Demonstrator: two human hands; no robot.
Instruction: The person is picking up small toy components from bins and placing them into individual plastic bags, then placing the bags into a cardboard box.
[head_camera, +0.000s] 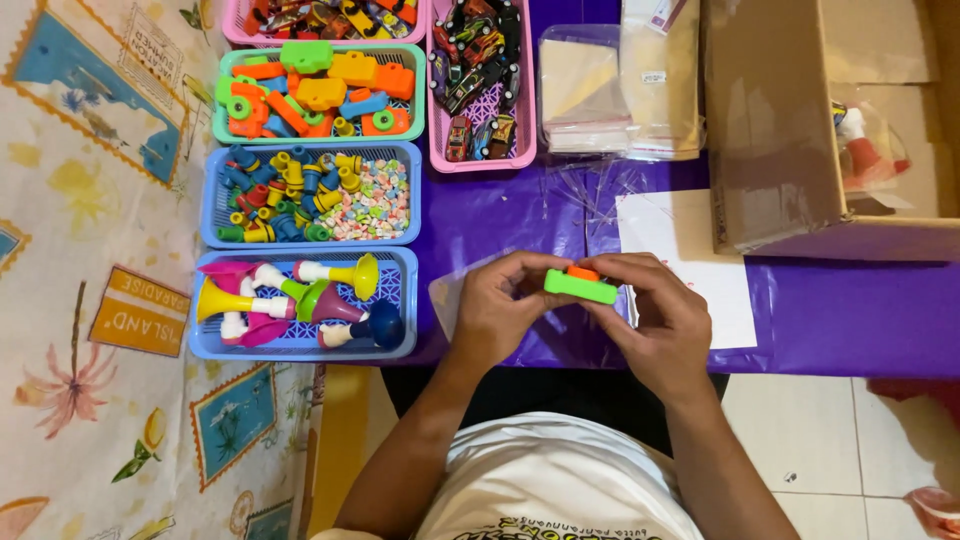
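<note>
Both my hands meet over the front edge of the purple table (840, 320). Between them is a small green plastic toy piece (580, 287) with an orange part (582, 272) on top of it. My left hand (495, 310) grips its left end with curled fingers. My right hand (660, 320) pinches its right end. A clear plastic bag (445, 297) lies under my left hand.
Left of my hands, a blue basket (400, 345) holds toy trumpets. Behind it stand a blue basket (212, 200) of small pieces, a green basket (415, 95) of toy parts and pink baskets (527, 120) of toy cars. A stack of clear bags (585, 95), white paper (690, 260) and a cardboard box (770, 120) lie at the right.
</note>
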